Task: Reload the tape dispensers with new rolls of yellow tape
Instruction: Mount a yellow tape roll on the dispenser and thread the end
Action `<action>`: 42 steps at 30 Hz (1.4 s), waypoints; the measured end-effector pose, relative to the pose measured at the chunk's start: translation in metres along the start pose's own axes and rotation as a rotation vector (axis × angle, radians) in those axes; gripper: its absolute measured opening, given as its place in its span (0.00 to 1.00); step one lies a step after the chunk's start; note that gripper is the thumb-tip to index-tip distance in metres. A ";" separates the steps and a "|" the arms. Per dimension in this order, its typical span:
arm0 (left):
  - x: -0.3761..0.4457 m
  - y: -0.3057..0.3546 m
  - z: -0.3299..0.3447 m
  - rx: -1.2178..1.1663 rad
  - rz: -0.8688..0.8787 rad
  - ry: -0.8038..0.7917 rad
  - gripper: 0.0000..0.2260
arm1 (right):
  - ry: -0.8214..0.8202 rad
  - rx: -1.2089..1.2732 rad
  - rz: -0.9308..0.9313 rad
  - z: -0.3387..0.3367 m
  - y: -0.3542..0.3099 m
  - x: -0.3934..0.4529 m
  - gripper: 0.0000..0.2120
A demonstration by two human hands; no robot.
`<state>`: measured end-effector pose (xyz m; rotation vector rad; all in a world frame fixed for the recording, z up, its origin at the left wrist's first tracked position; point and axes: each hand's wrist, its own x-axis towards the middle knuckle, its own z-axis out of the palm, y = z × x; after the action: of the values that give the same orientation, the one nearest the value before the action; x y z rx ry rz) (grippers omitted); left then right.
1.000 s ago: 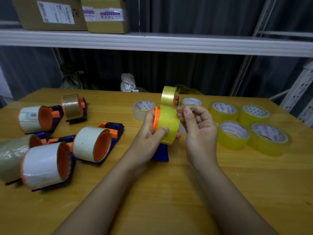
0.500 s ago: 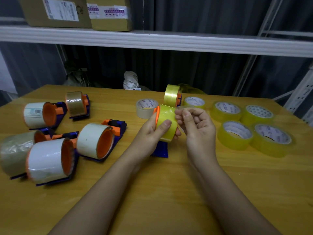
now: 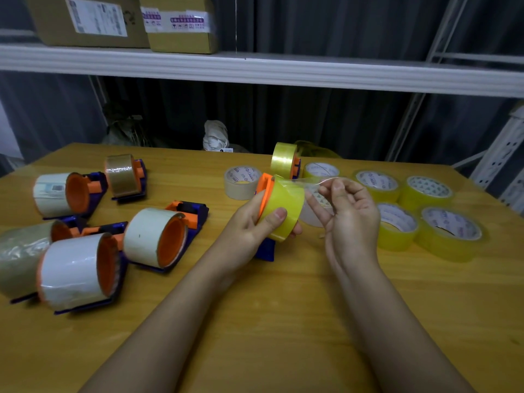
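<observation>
At the centre of the yellow wooden table (image 3: 283,321), a blue and orange plastic tape dispenser (image 3: 266,194) carrying a roll of yellow tape (image 3: 283,208) is gripped by the left hand (image 3: 249,231), thumb curled over the roll. The right hand (image 3: 348,211), at three o'clock of it, pinches the loose clear strip of tape (image 3: 300,182) between thumb and curled fingers. The strip is probably best drawn out straight and taut, so it is not folded onto itself before being threaded. Spare yellow tape rolls (image 3: 425,217) lie flat at three o'clock, beyond the right hand. Dispensers holding white and brown rolls (image 3: 113,236) are grouped at nine o'clock.
</observation>
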<state>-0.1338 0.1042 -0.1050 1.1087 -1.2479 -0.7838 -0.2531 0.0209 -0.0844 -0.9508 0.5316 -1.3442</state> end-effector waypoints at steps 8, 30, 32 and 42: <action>-0.002 0.003 -0.007 0.033 0.001 0.054 0.12 | -0.014 -0.043 0.007 -0.014 -0.007 0.012 0.06; 0.002 0.002 -0.032 0.139 0.012 0.323 0.11 | -0.088 -0.930 -0.048 -0.040 0.005 0.030 0.07; 0.003 0.002 -0.030 0.152 0.005 0.315 0.10 | -0.109 -0.897 -0.049 -0.041 0.007 0.030 0.03; 0.002 0.005 -0.028 0.136 -0.022 0.308 0.10 | -0.351 -1.186 -0.025 -0.050 0.006 0.031 0.17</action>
<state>-0.1067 0.1094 -0.0987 1.3018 -1.0407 -0.5254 -0.2836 -0.0229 -0.1101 -2.0990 1.0679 -0.7609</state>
